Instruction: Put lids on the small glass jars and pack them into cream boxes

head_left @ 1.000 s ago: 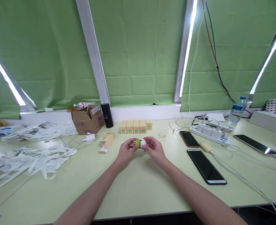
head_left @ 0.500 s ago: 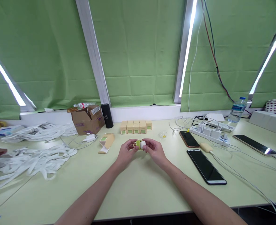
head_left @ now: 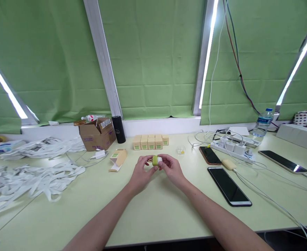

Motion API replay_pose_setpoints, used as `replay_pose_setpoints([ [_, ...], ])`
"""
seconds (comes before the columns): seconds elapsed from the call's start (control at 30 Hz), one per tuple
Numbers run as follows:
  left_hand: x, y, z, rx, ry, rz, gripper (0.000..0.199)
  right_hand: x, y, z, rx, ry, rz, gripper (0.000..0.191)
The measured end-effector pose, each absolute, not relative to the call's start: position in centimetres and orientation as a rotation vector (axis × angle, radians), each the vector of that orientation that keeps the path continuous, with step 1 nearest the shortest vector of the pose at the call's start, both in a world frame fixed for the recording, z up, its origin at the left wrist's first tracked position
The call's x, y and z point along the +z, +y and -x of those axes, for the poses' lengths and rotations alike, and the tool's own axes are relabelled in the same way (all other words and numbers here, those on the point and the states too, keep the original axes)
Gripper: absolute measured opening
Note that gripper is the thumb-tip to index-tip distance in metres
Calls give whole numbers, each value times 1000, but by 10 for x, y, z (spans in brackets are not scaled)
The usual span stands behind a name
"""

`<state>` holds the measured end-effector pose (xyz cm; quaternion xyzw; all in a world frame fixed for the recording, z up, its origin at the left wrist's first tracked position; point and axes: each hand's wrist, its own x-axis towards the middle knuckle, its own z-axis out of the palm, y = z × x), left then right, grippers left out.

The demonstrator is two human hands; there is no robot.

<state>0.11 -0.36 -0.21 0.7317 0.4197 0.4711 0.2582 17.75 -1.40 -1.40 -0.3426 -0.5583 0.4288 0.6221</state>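
Note:
Between my two hands, a small green-and-white object [head_left: 155, 160] with a tan ring at its left end is held just above the table. My left hand [head_left: 142, 174] pinches its left side, thumb below and fingers behind, partly hidden. On the white end, the thumb and fingers of my right hand [head_left: 172, 169] are closed. What exactly the object is, I cannot make out. Behind my hands stand several small tan boxes [head_left: 151, 142] with green-edged labels. An opened tan carton [head_left: 118, 160] lies to the left, and a small clear container [head_left: 181, 150] with something yellow sits to the right.
White straps [head_left: 36, 177] are heaped on the left. A cardboard box [head_left: 97, 135] and a black cylinder [head_left: 118, 129] stand at the back. On the right are a phone [head_left: 229, 186], a second phone [head_left: 210, 155], a power strip [head_left: 233, 150] with cables and a water bottle [head_left: 263, 122].
The object has turned so that its green part shows more broadly and less white is visible. My left thumb has shifted lower. A dark reddish thing at the left edge has moved mostly out of view.

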Motion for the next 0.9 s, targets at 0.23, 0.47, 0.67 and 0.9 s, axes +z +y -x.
replay_pose_setpoints([
  [0.23,-1,-12,-10,1334,951,-2131,51,-17,-12,-176,1014,-1259,795,37],
  [0.47,-6,-8,-12,1280,895,-1851,53,-18,-14,-176,1029,-1306,814,41],
  [0.67,0,-1,-7,1254,720,-1530,57,-13,-23,-180,591,-1549,968,38],
  [0.9,-2,-1,-8,1139,603,-1391,50,-12,-29,-182,180,-1788,961,43],
])
